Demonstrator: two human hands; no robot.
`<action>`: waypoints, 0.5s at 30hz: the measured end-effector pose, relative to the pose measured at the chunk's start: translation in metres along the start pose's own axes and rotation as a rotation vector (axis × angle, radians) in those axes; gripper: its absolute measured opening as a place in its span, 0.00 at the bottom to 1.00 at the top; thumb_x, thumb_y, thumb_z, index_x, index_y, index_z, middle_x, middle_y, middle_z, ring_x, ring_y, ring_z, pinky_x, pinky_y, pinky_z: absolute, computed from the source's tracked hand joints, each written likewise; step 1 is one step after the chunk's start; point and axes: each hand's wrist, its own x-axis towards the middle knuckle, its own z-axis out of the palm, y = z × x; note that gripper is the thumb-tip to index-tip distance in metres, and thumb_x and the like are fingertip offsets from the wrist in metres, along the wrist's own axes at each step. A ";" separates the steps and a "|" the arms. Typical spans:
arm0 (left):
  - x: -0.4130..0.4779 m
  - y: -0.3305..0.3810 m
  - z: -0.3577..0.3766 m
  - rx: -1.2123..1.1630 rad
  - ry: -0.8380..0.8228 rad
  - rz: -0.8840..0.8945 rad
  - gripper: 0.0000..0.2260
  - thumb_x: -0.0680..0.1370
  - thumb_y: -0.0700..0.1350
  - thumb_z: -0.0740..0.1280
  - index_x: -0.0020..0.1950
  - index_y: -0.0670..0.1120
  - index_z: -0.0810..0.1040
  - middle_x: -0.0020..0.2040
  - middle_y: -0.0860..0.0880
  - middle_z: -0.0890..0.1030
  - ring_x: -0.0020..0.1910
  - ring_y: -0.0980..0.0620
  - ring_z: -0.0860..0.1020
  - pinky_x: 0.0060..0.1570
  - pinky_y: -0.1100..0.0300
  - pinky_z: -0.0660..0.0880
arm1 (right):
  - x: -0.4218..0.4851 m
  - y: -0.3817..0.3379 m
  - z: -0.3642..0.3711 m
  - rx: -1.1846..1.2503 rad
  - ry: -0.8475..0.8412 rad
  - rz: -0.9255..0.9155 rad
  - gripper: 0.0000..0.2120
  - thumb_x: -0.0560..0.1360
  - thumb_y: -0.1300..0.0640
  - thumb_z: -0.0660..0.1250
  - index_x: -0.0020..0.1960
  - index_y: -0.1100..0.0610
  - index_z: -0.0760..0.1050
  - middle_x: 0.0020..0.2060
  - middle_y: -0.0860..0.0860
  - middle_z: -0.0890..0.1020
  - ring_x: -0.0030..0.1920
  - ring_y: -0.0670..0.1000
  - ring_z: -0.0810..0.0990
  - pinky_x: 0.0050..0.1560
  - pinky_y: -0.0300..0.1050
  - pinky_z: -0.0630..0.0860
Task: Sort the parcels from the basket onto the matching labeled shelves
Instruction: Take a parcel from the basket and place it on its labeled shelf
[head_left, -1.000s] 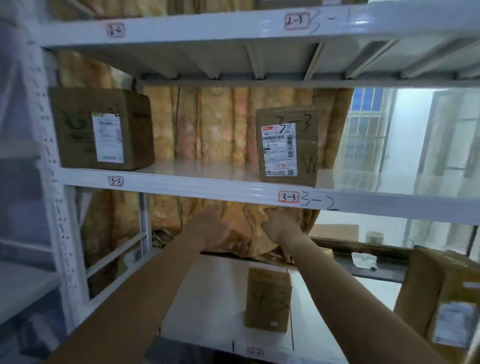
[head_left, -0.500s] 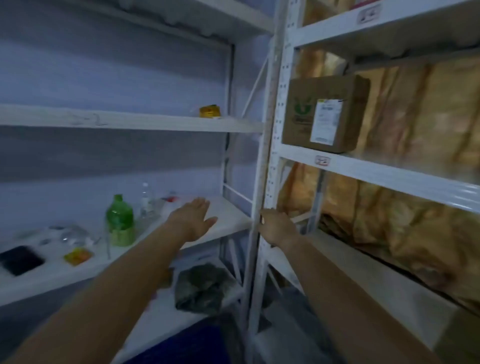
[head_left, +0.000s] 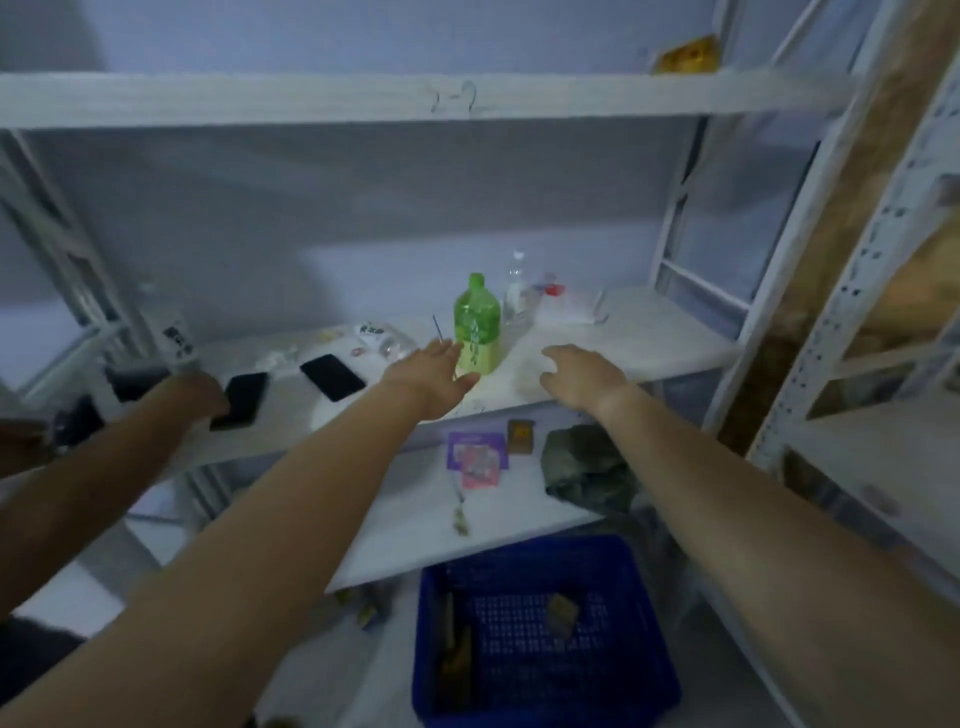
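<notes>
A blue plastic basket (head_left: 649, 680) stands on the floor at the bottom, below my arms. Inside it lie a small brown parcel (head_left: 562, 614) and a longer brown one (head_left: 453, 644) against its left wall. My left hand (head_left: 431, 376) is stretched out flat with fingers apart and holds nothing. My right hand (head_left: 584, 376) hovers beside it, also empty with loose fingers. Both hands are over the front edge of a white shelf (head_left: 649, 358), well above the basket.
A green bottle (head_left: 476, 326), a clear bottle (head_left: 516, 293) and two black phones (head_left: 332, 376) lie on that shelf. Another person's arm (head_left: 104, 441) reaches in from the left. Below are a purple packet (head_left: 475, 457) and a dark bundle (head_left: 587, 473). An upper shelf (head_left: 467, 98) reads 2-2.
My view has swung left and down, from the shelves with boxes to the side rack and the basket. Both hands stay empty and outstretched.
</notes>
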 end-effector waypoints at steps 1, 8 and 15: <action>0.006 -0.007 0.014 -0.004 -0.030 0.018 0.29 0.81 0.58 0.49 0.78 0.46 0.48 0.79 0.49 0.48 0.78 0.51 0.48 0.74 0.53 0.49 | 0.005 0.001 0.015 -0.002 -0.024 0.013 0.23 0.81 0.54 0.56 0.75 0.58 0.62 0.74 0.57 0.66 0.72 0.60 0.66 0.72 0.50 0.62; 0.046 -0.014 0.158 -0.080 -0.293 0.119 0.29 0.81 0.58 0.50 0.78 0.46 0.49 0.79 0.46 0.50 0.77 0.46 0.53 0.75 0.49 0.54 | 0.011 0.059 0.141 0.017 -0.241 0.187 0.17 0.80 0.53 0.57 0.65 0.58 0.71 0.61 0.57 0.76 0.59 0.58 0.75 0.60 0.51 0.74; 0.075 -0.011 0.365 -0.205 -0.559 0.063 0.29 0.81 0.58 0.49 0.78 0.46 0.48 0.79 0.47 0.50 0.77 0.49 0.51 0.74 0.53 0.52 | 0.014 0.163 0.311 0.145 -0.490 0.376 0.19 0.81 0.54 0.56 0.71 0.56 0.67 0.69 0.54 0.71 0.67 0.56 0.71 0.68 0.50 0.67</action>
